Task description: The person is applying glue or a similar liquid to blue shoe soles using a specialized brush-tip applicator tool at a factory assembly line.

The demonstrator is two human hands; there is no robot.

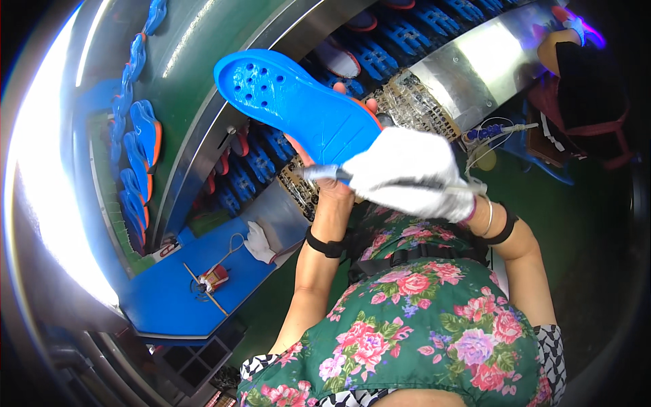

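A bright blue shoe sole with a cluster of round holes at its heel end and a thin orange-red edge is held up in front of me. My bare left hand grips it from below, the thumb along the near edge and fingertips showing past the far edge. My right hand, in a white glove, is closed on a slim brush-like tool with a dark handle and a greyish front end. That front end is over the near side of the sole; motion blur hides whether it touches.
Several blue soles line a green surface at left. Blue racks carry shoe parts behind a metal rail. A blue table holds a small red-and-white container and a white glove. Another person's arm shows at upper right.
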